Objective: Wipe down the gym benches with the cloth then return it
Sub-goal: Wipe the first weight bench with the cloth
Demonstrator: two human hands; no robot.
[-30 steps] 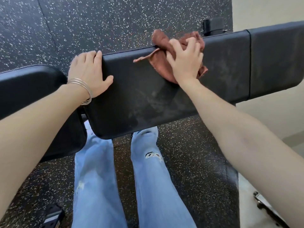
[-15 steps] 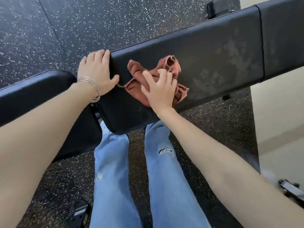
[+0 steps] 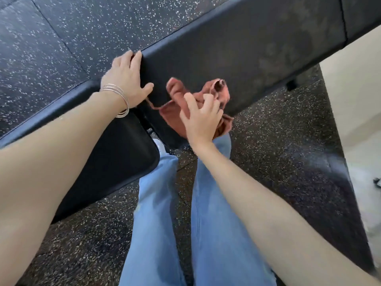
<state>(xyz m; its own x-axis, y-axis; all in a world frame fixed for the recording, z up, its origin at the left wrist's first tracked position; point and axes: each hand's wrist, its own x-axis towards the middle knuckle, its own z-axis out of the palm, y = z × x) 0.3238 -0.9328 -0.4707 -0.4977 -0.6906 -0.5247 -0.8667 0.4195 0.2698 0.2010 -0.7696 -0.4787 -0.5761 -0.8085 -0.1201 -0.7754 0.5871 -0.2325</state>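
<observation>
A long black padded bench pad [image 3: 257,44] runs from centre to upper right, with dull smudges on its surface. A crumpled rust-brown cloth [image 3: 175,114] lies at the pad's near left end, partly over the front edge. My right hand [image 3: 201,118] is on the cloth with fingers bent into it, gripping it. My left hand [image 3: 125,79], with thin bangles on the wrist, rests flat on the pad's left end, fingers over the far edge. A second black pad [image 3: 115,162] sits lower left, beside the first.
Dark speckled rubber flooring [image 3: 61,48] surrounds the bench. My legs in blue jeans [image 3: 216,223] stand just in front of the pad. A pale floor strip [image 3: 354,120] runs along the right, with a small dark object [image 3: 377,182] at the right edge.
My right hand dragged the cloth from the pad's far edge down and left to its near left end. My left hand stayed on the pad's end. The view shifted.
</observation>
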